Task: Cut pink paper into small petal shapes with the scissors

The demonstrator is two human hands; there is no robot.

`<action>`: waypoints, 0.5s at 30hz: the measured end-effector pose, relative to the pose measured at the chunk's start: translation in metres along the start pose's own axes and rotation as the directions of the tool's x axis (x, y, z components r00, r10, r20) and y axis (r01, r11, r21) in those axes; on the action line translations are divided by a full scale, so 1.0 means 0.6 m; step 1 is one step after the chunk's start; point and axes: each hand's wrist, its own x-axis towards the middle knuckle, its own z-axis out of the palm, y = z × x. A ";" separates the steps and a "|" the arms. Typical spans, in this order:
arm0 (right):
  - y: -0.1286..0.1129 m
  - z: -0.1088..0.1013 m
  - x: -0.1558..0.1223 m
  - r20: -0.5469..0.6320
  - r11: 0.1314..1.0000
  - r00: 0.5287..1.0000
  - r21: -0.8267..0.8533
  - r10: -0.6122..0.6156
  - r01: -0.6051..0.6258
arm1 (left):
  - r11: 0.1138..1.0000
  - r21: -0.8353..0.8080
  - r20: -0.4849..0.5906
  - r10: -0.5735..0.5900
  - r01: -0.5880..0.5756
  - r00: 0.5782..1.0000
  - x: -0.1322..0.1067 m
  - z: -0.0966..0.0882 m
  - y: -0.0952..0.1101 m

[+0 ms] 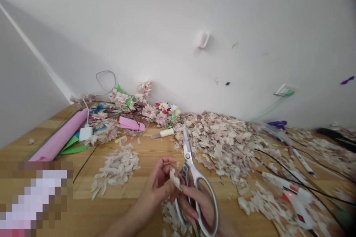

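Right hand [198,202] gripping the scissors [191,177], blades up and shut, left hand [161,181] pinching a pale paper petal [175,178] beside them over the counter [133,189]; big cut-petal pile [222,140] done, probably more trimming left.

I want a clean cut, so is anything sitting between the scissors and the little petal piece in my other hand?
Nothing visible does. The left hand pinches the petal piece right beside the scissors held in the right hand, blades pointing up.
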 end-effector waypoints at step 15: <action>0.030 -0.038 0.018 -0.458 0.859 0.830 -0.510 -0.317 0.046 | 0.989 0.137 -0.098 0.078 -0.064 0.992 0.002 -0.025 -0.014</action>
